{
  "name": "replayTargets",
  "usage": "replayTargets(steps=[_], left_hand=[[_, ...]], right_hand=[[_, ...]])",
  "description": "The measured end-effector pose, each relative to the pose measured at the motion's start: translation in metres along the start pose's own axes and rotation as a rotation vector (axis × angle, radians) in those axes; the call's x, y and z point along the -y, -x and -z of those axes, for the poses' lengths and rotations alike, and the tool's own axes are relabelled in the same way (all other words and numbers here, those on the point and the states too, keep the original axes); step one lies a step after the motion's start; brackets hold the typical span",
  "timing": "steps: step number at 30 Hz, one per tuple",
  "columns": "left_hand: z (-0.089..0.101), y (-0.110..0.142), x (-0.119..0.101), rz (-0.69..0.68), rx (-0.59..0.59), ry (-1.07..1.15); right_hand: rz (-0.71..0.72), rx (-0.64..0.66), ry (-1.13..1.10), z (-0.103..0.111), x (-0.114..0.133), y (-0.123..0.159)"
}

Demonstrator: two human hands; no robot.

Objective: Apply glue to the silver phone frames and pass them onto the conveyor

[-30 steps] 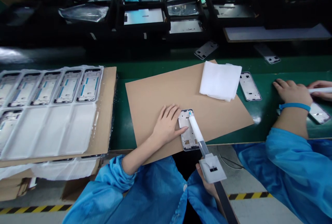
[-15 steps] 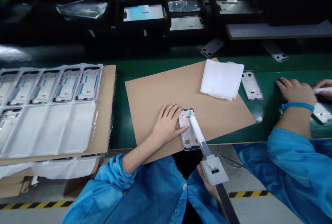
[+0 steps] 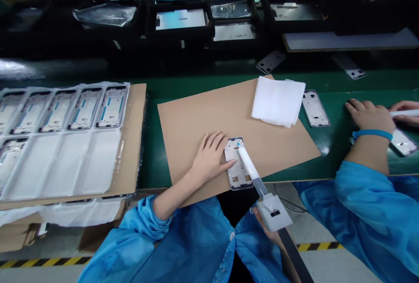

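Observation:
A silver phone frame (image 3: 236,174) lies on a brown cardboard sheet (image 3: 203,112). My left hand (image 3: 211,156) rests flat beside it, fingers spread, thumb pressing the frame's left edge. My right hand (image 3: 266,232), mostly hidden under a white dispenser head (image 3: 274,212), grips a glue dispenser whose white syringe barrel (image 3: 248,166) slants up-left. Its blue tip touches the frame near its top.
A clear tray (image 3: 65,143) with several phone frames sits on cardboard at the left. A white cloth (image 3: 278,101) lies at the sheet's far right corner, a loose frame (image 3: 314,108) beside it. A co-worker's hand (image 3: 368,115) with a blue wristband works at the right. Black trays line the back.
The dispenser head and my right hand have shifted slightly right and down; the tip stays on the frame's top. My left hand has not moved.

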State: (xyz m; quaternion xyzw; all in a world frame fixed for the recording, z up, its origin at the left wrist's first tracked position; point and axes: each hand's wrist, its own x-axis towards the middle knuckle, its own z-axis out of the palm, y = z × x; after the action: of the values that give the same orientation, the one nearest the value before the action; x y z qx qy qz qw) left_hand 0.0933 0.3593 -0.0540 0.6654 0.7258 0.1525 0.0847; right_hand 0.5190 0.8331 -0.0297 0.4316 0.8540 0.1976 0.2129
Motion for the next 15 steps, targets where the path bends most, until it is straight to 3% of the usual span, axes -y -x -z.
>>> replayTargets(steps=[15], left_hand=[[0.0008,0.0007,0.0004,0.003,0.002,-0.007]], right_hand=[[-0.009,0.008,0.008,-0.0022,0.0006,-0.0019]])
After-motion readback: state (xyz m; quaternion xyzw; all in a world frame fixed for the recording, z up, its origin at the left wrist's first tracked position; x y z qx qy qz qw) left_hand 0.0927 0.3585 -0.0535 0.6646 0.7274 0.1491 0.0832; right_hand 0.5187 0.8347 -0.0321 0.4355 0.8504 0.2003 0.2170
